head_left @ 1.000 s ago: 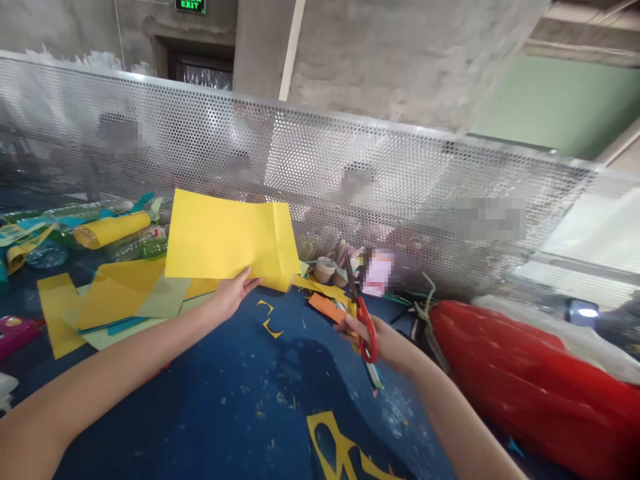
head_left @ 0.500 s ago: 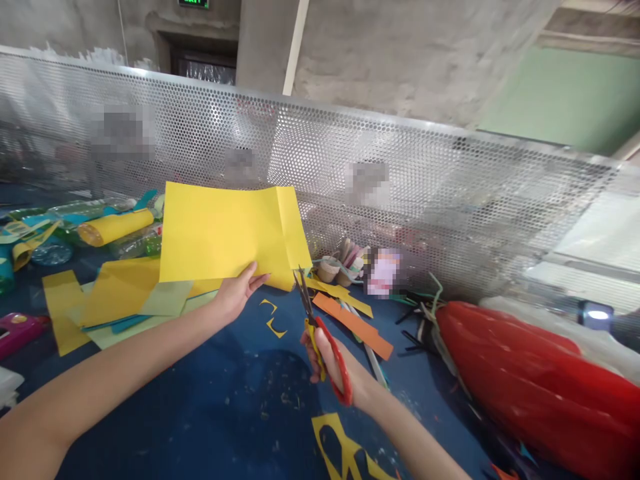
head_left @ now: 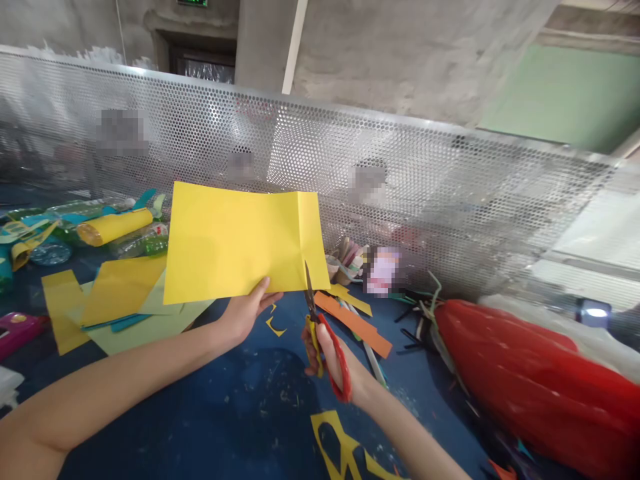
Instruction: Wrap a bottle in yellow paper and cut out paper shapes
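My left hand (head_left: 249, 311) pinches the bottom edge of a yellow paper sheet (head_left: 235, 243), holding it up over the blue table (head_left: 225, 407). The sheet has a vertical fold near its right side. My right hand (head_left: 327, 357) grips red-handled scissors (head_left: 325, 337), fingers through the loops. The blades point upward and meet the sheet's lower edge at the fold.
Yellow and pale green paper pieces (head_left: 115, 300) lie at the left, with plastic bottles (head_left: 115, 233) behind. An orange strip (head_left: 355, 323) and scraps lie right of the scissors. A red plastic bag (head_left: 525, 380) fills the right. A perforated metal screen (head_left: 400, 193) runs along the back. A yellow cut-out (head_left: 345, 453) lies near me.
My right hand brought the scissors leftward from the scrap pile up to the sheet's lower edge. The left hand shifted the sheet slightly rightward and toward the blades.
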`<action>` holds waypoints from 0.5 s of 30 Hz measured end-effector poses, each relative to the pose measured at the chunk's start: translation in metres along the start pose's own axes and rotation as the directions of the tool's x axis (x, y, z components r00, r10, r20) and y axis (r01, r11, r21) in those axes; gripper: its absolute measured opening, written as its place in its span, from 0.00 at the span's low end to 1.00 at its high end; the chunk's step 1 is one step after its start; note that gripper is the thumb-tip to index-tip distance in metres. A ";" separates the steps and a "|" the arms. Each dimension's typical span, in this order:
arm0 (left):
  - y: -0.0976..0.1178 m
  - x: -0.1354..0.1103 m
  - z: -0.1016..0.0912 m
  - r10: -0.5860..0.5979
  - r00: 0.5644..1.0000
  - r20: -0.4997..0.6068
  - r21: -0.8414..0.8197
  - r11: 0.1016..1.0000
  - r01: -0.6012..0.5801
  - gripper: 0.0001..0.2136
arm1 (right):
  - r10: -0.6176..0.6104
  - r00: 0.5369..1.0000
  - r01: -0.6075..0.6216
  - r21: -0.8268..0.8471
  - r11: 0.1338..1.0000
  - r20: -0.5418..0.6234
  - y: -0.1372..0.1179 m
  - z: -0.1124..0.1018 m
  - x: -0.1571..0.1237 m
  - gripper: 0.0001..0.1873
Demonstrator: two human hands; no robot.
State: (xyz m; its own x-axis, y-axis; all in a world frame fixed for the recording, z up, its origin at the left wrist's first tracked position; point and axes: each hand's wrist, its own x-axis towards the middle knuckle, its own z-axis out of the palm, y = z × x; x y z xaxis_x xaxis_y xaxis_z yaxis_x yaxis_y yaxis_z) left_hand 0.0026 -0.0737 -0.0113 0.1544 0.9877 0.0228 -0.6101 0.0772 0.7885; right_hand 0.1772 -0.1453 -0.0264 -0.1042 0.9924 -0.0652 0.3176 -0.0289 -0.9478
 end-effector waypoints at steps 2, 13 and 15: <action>-0.001 -0.001 0.000 -0.004 1.000 -0.002 0.009 1.000 0.005 0.18 | 0.000 1.000 0.000 0.013 1.000 -0.002 0.002 0.001 0.001 0.28; -0.004 -0.002 -0.003 -0.026 1.000 0.016 0.025 0.999 0.025 0.17 | 0.004 1.000 -0.004 -0.037 0.999 -0.009 -0.003 0.002 -0.002 0.31; -0.004 -0.002 -0.003 -0.025 0.999 0.023 0.028 0.999 0.025 0.16 | -0.007 1.000 0.007 0.020 1.000 -0.009 -0.003 0.002 -0.002 0.30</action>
State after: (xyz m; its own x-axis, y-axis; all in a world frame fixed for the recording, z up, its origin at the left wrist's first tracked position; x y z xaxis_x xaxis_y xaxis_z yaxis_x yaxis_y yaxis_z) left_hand 0.0023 -0.0753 -0.0170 0.1877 0.9821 0.0168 -0.5843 0.0979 0.8056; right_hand 0.1745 -0.1473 -0.0246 -0.0984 0.9936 -0.0556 0.2982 -0.0239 -0.9542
